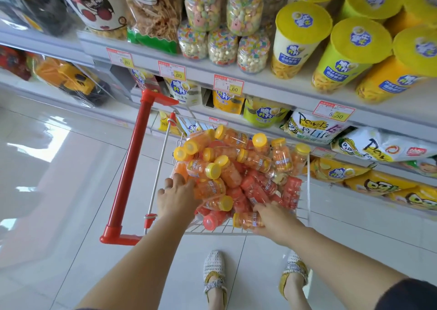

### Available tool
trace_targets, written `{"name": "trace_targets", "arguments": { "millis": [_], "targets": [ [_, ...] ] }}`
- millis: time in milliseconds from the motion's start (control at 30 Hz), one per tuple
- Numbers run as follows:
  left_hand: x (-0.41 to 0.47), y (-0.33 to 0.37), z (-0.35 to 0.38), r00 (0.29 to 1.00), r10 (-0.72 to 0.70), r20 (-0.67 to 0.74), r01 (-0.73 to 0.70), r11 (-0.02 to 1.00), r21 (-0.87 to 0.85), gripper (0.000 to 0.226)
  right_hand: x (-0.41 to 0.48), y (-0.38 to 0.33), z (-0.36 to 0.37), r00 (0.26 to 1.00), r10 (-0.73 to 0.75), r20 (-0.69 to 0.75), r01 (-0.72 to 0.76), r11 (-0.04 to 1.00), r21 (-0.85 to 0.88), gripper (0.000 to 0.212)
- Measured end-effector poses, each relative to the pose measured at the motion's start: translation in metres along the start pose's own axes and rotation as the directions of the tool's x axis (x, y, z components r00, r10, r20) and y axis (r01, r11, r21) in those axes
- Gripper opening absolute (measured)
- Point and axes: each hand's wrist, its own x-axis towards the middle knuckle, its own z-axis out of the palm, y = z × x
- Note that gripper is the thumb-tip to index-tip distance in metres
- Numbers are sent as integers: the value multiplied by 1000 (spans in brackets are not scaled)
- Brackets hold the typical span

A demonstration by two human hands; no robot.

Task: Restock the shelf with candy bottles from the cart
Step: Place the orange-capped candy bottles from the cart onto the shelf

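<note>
A white wire cart (308, 191) with a red handle (132, 165) stands before the shelf, heaped with several small candy bottles, orange ones with yellow caps (255, 160) and red ones (292, 191). My left hand (176, 197) reaches into the cart's near left side and grips an orange bottle (210, 188). My right hand (275, 219) is at the near right edge, fingers curled round another yellow-capped orange bottle (248, 221) lying on its side.
The shelf (272, 82) above the cart holds jars of coloured candy (222, 47), yellow-lidded snack tubs (295, 37) and price tags. Lower shelves carry snack bags (307, 125). My feet (214, 274) stand on the pale tiled floor behind the cart.
</note>
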Motion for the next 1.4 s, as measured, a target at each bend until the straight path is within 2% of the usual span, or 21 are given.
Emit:
{"name": "trace_targets", "arguments": {
  "millis": [167,267,367,400,433,500,567,633,700,800,900,1067,1167,1267,1400],
  "targets": [
    [-27,-3,-39,996,47,82,-39,995,-93,48,-39,11,-43,997,72,26,-75,979,190,67],
    [-51,-1,-80,982,148,116,-120,969,-218,50,-81,15,-92,995,93,36,-100,896,433,73],
    [-73,14,-132,962,263,71,-215,894,-394,44,-125,24,-137,989,141,-38,-96,825,557,70],
    [-81,22,-151,952,304,38,-255,855,-452,40,-140,28,-150,986,157,-62,-81,763,641,63],
    [-91,31,-171,939,345,0,-297,807,-511,35,-154,31,-162,984,161,-74,-51,657,752,62],
    [-109,54,-208,908,412,-73,-368,705,-606,31,-184,37,-184,986,133,-99,38,401,915,45],
    [-131,80,-241,885,449,-126,-407,611,-679,37,-210,41,-205,978,137,-158,128,205,970,28],
    [-149,108,-269,858,474,-199,-447,496,-745,46,-232,47,-225,953,178,-245,232,90,969,18],
    [-164,135,-295,821,492,-290,-509,402,-761,42,-253,54,-246,911,220,-349,343,69,937,21],
    [-183,173,-331,769,498,-400,-583,290,-759,43,-280,67,-280,821,282,-497,460,189,867,27],
    [-186,205,-356,734,451,-508,-642,213,-737,41,-293,79,-311,708,364,-605,496,352,794,47],
    [-162,247,-386,685,349,-639,-711,132,-690,37,-289,79,-357,459,405,-791,556,564,611,51],
    [-139,264,-407,654,330,-681,-751,177,-635,37,-272,78,-385,338,414,-845,517,668,535,53],
    [-116,278,-424,621,367,-693,-781,210,-589,41,-251,80,-405,228,432,-873,379,786,488,56],
    [-84,289,-432,607,474,-638,-791,289,-539,44,-224,83,-416,174,489,-855,237,822,518,51]
  ]
}}
